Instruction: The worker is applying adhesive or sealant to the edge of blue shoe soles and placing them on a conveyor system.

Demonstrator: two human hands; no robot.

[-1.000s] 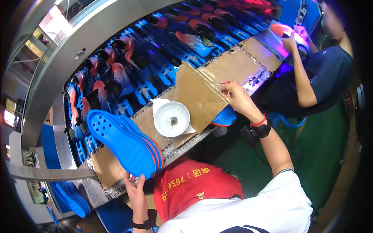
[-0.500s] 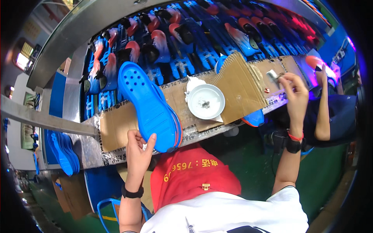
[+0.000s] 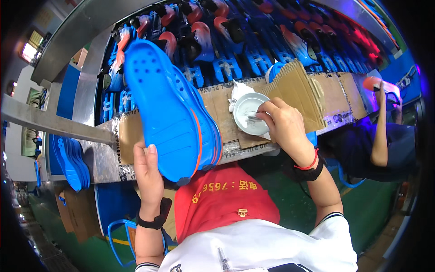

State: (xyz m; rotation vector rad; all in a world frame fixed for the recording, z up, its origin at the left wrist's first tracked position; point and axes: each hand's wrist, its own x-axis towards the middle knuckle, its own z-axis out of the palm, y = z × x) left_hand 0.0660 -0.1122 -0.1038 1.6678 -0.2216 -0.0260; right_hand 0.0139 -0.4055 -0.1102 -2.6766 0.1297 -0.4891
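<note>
Left hand (image 3: pixel 148 174): pinching the near left edge of a blue sole (image 3: pixel 163 122), thumb on its face. The sole slants across the layered soles (image 3: pixel 212 143) at the edge of the bench, its holed end pointing away toward the rack of shoe parts (image 3: pixel 201 43). From my remote view I cannot tell whether it rests fully on the layers beneath.

Right hand (image 3: pixel 285 124): fingertips closed on a small tool (image 3: pixel 254 115), mostly hidden by the fingers, over the white bowl (image 3: pixel 235 117) of pale liquid. I cannot tell whether the tip is wet (the fingers block it).

Risks, my judgement:
1. Sole slipping. The left pinch is at one edge only; loosened, the sole could slide over the layers or off the bench.
2. Bowl tipping. A knuckle or the tool pressing its rim would be the cause; the cardboard piece (image 3: pixel 297 88) stands close by and could be knocked into it.
3. Drips. An overloaded tool carried leftward could spot the bench or the wrong sole.
4. Crumpled white tissue (image 3: pixel 240 90) beside the bowl: if dragged, it might catch the rim.
</note>
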